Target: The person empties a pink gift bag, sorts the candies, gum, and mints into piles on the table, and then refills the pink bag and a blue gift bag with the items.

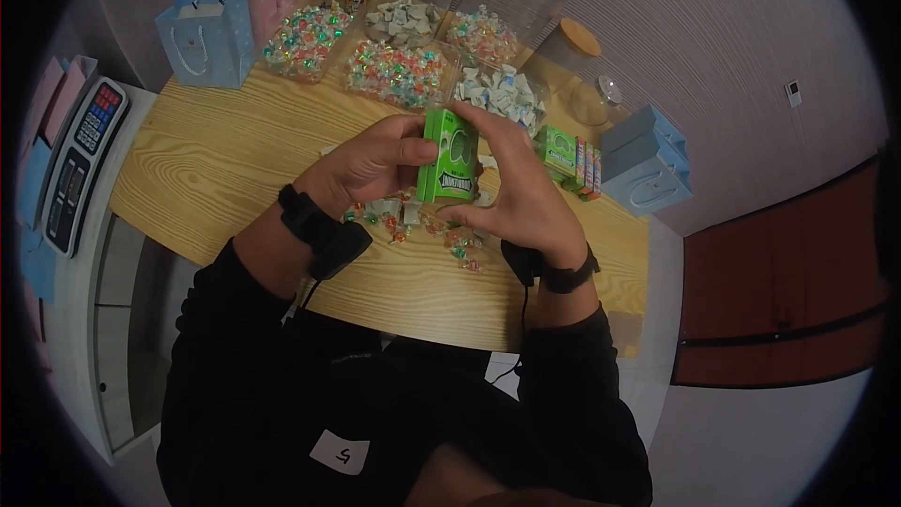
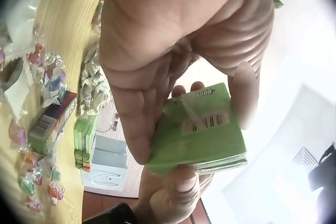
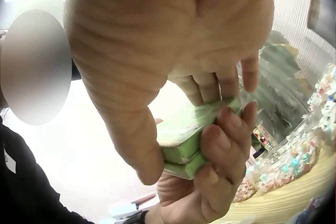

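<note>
A small stack of green Doublemint gum boxes is held up over the table between both hands. My left hand grips it at its left side, thumb across the near edge and fingers behind. My right hand spans it from the right, fingers at the far end and thumb by the near end. A barcode shows on one green face in the left wrist view. The right wrist view shows two green layers lying together. Below the hands, wrapped candies are scattered on the wooden table.
Trays of wrapped candies stand along the back. More green gum boxes and colored packs sit at the right beside a blue gift bag. Another blue bag stands back left; a scale is far left.
</note>
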Demonstrator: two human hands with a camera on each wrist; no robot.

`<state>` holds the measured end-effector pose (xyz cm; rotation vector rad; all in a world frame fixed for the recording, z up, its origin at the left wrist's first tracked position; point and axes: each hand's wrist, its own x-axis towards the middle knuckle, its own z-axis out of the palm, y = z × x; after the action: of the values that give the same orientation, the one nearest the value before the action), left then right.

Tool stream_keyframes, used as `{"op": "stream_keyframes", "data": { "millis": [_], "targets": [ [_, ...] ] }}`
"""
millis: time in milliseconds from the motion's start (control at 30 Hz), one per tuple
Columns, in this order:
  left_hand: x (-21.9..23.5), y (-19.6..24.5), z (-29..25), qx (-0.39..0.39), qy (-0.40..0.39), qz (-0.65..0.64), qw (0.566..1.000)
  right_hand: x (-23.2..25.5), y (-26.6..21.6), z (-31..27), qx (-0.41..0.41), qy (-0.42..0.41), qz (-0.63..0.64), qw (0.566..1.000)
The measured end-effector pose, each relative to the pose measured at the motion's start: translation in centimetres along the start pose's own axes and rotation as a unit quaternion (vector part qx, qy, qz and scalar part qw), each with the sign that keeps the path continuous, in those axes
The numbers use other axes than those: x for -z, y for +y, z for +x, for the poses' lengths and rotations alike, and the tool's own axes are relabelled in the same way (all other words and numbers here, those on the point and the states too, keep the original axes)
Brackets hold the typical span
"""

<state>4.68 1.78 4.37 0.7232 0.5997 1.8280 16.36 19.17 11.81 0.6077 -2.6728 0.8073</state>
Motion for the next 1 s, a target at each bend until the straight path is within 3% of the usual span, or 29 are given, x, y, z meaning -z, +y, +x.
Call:
{"op": "stream_keyframes", "data": {
  "millis": [167, 233, 267, 300, 367, 433, 567, 667, 1000],
  "targets": [
    [-0.4, -0.6, 0.2, 0.013, -0.013, 0.01, 1.0, 0.6, 0.5, -0.4, 0.022, 0.019, 0.006, 1.0],
    [-0.5, -0.9, 0.5, -0.019, 0.02, 0.029, 0.999, 2.0, 1.3, -1.0, 0.017, 0.039, 0.003, 0.999],
    [-0.5, -0.3, 0.7, -0.01, -0.022, 0.05, 0.998, 3.2, 2.0, -1.4, 0.011, 0.044, -0.002, 0.999],
    [-0.4, 0.1, 0.7, -0.006, -0.028, 0.05, 0.998, 4.8, 2.8, -2.0, -0.033, 0.07, -0.024, 0.997],
    [0.3, 0.6, 0.6, -0.037, 0.047, 0.111, 0.992, 8.0, 5.0, -3.6, -0.129, 0.095, -0.039, 0.986],
    [1.2, 0.7, 0.4, -0.045, 0.046, 0.113, 0.992, 9.8, 7.6, -5.1, -0.162, 0.098, -0.065, 0.98],
    [1.5, 1.0, 0.2, -0.038, 0.042, 0.131, 0.99, 10.3, 11.8, -6.7, -0.25, 0.042, -0.094, 0.963],
    [1.8, 0.9, 0.2, -0.031, 0.051, 0.15, 0.987, 9.6, 14.5, -7.1, -0.247, -0.007, -0.108, 0.963],
    [2.2, 0.7, 0.1, -0.017, 0.062, 0.182, 0.981, 8.2, 14.4, -6.0, -0.316, -0.052, -0.084, 0.944]
  ]
}}
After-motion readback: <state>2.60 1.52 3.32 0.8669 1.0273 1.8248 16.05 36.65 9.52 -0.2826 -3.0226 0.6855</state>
